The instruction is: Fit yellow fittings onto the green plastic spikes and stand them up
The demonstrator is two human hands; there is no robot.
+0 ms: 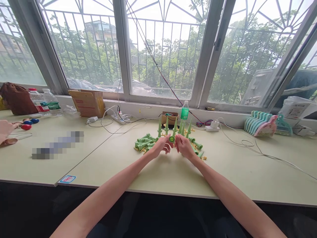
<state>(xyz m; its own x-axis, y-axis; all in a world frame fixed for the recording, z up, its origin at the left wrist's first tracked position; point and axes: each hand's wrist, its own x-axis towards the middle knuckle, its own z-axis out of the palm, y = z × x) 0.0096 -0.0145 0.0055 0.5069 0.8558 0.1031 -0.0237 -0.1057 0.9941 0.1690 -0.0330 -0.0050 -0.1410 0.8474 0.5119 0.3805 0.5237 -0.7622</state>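
Both hands meet over the middle of the table. My left hand [161,145] pinches a green cone-shaped plastic piece [171,139] whose round hollow end faces me. My right hand [183,145] is closed right beside that piece, its fingertips close to the rim; what it grips is hidden. Behind the hands several green pointed cones [166,125] stand upright. A heap of green pieces with yellow parts [145,142] lies to the left of my left hand. More green pieces [198,144] lie to the right of my right hand.
A small brown box [169,119] and a green-labelled bottle [184,110] stand behind the cones. Power strips [121,118] and white cables run along the window side. Pastel hangers [262,124] stand at the right. Another person's hand [6,129] shows at the left edge.
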